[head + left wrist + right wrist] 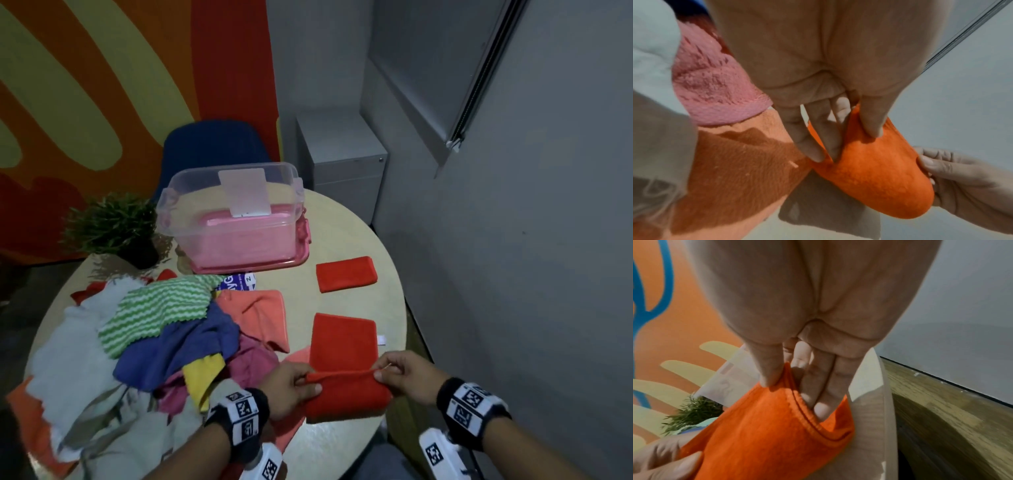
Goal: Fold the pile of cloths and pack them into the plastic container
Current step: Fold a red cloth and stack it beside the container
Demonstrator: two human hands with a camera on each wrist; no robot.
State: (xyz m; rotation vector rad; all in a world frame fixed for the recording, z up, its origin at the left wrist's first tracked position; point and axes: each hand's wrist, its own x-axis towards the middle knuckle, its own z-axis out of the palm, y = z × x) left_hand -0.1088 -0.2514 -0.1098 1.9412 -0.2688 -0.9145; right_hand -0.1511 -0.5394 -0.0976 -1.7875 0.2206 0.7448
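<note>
I am pinching the near edge of the red-orange terry cloth (pixel 344 346) with my left hand (pixel 291 389) and right hand (pixel 409 377) at the round table's (pixel 387 274) front, mid-fold, and judging it needs carrying forward, corners meeting

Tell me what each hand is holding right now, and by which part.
Both hold the same red terry cloth, mid-fold. The left hand pinches the left end of its raised folded edge; the right hand pinches the right end.
</note>
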